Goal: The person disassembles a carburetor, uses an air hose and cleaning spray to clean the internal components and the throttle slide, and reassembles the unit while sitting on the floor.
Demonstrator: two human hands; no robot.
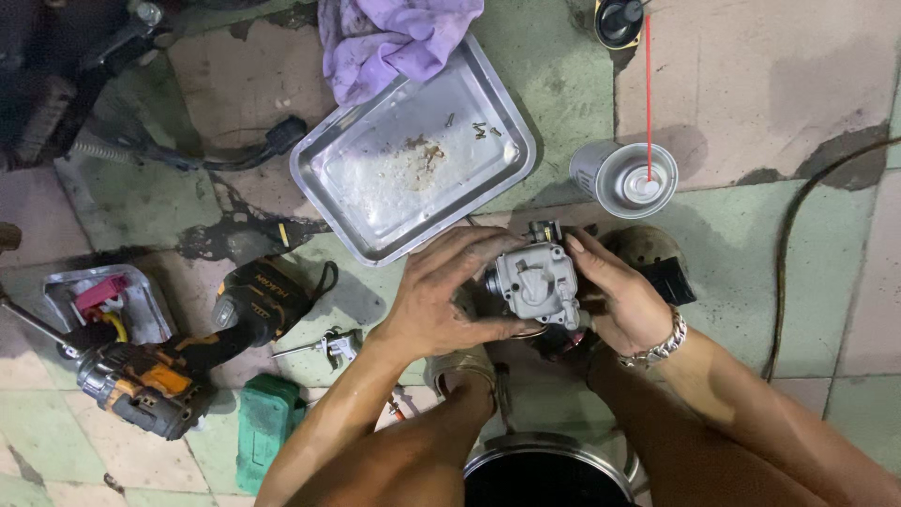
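— Broadly, what lies on the tiled floor (807,84)?

— A steel tray (413,155) toward the far edge, a purple rag (389,38) over its far corner; a cordless drill (178,361) near the left edge; a spray can (627,178) with a red straw beside the tray.

— And the grey carburettor body (535,282)?

— Held above the floor's middle, long axis roughly left-right, its flat cover facing up. The left hand (441,296) is wrapped around its left side, and the right hand (619,296) is curled on its right side.
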